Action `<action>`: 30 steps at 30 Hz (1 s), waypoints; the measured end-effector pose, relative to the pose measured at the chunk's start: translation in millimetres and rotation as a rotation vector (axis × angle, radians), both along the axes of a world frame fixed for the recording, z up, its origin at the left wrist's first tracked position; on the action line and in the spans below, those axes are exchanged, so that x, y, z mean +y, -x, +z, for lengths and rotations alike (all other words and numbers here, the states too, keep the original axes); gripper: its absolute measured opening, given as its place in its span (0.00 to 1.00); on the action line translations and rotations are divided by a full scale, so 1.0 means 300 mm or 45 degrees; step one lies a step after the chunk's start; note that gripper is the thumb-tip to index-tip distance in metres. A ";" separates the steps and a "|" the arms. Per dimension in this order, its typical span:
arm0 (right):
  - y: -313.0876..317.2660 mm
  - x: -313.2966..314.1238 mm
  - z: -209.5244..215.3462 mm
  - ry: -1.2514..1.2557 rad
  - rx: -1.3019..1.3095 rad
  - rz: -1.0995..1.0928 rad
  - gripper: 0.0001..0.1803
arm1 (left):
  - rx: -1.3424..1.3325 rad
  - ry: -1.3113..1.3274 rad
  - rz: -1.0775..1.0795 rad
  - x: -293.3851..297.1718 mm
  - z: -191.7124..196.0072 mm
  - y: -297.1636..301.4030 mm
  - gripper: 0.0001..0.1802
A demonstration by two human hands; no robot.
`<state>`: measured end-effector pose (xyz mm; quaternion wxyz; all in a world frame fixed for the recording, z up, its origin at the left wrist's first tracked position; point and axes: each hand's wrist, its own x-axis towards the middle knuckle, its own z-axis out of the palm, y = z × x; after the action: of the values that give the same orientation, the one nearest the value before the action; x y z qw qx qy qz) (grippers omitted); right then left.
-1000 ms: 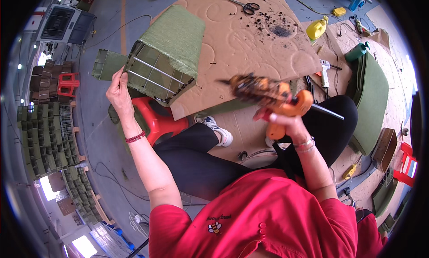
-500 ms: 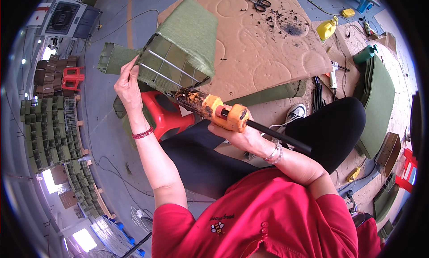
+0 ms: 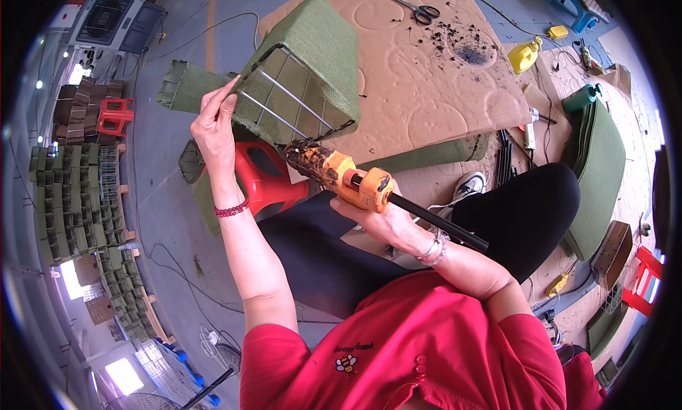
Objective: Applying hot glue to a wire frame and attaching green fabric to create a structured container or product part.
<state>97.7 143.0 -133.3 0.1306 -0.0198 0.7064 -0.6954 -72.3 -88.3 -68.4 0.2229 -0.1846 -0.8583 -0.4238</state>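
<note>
My left hand (image 3: 214,126) pinches the left edge of a green fabric-covered basket (image 3: 323,51), which is held tilted with its open wire-framed side toward me. Bare metal rods cross that side, and a dark line runs along parts of its rim. Closed round an orange glue gun (image 3: 347,181), my right hand (image 3: 387,222) keeps its blackened front end by the basket's lower rim. Whether the tip touches the rim, I cannot tell. A long black glue stick (image 3: 447,224) sticks out of the gun's back.
Cardboard (image 3: 419,90) lies under the basket, with scissors (image 3: 419,12) and black scraps on it. A red stool (image 3: 263,179) stands beside my left forearm. At right are a yellow bottle (image 3: 523,56), a green bottle (image 3: 581,97) and stacked green panels (image 3: 600,175).
The basket has shifted a little to the right and turned, so more of its open side and upper rim shows. My left hand has moved with it; the glue gun stays near the lower rim.
</note>
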 end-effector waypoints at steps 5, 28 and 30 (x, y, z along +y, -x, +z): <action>0.004 0.005 -0.019 -0.041 -0.053 0.052 0.26 | 0.000 -0.026 -0.017 0.002 -0.003 0.006 0.16; -0.070 0.089 -0.036 -0.002 0.006 -0.044 0.18 | 0.115 0.032 -0.030 0.062 0.017 0.010 0.13; -0.059 0.074 -0.033 -0.075 0.035 -0.059 0.17 | 0.133 0.075 -0.041 0.079 0.018 0.012 0.14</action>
<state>115.4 165.3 -143.3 0.1052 -0.0090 0.7287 -0.6767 -75.9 -64.6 -62.9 0.2550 -0.2268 -0.8544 -0.3918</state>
